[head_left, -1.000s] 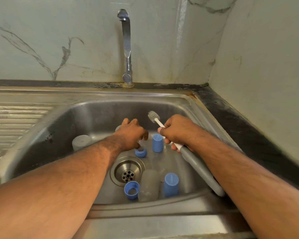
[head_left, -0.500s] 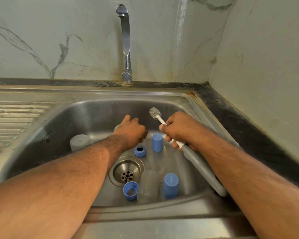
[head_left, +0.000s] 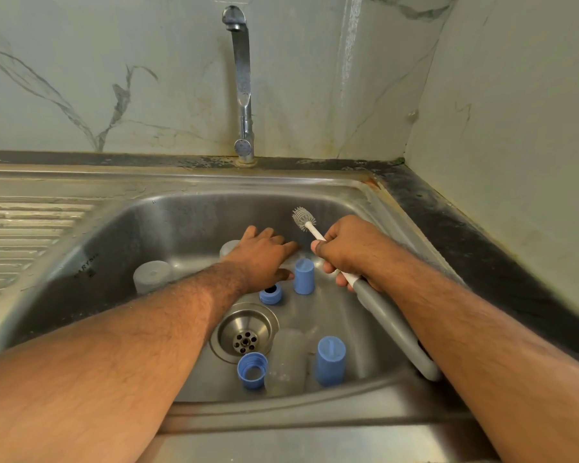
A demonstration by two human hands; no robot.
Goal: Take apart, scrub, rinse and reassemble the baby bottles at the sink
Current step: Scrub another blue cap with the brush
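The left hand (head_left: 264, 255) had opened since the frame half a second before: its fingers, then curled into a loose fist above the blue collar ring (head_left: 270, 294), were now spread and extended forward over the basin floor, grip released, holding nothing. Its fingertips reached toward the far wall of the sink (head_left: 181, 208), partly covering a translucent bottle part (head_left: 227, 248) behind the hand. The right hand (head_left: 348, 248) kept its position and its clenched grip on the bottle brush (head_left: 310, 227), fingers wrapped round the white shaft where it joins the grey handle; the grey bristle head pointed up and to the left, clear of the water and of every part. The handle ran back beneath the right forearm to the near right rim. The loose parts lay as before: one blue cap (head_left: 304, 276) upright just beside the left thumb, a second blue cap (head_left: 330, 360) upright near the front wall, a clear bottle body (head_left: 286, 360) lying between that cap and an open blue screw ring (head_left: 252, 370), and a grey-white bottle base (head_left: 151, 276) at the left wall. The drain strainer (head_left: 244, 332) sat at the centre. The tap (head_left: 243, 85) was not running.
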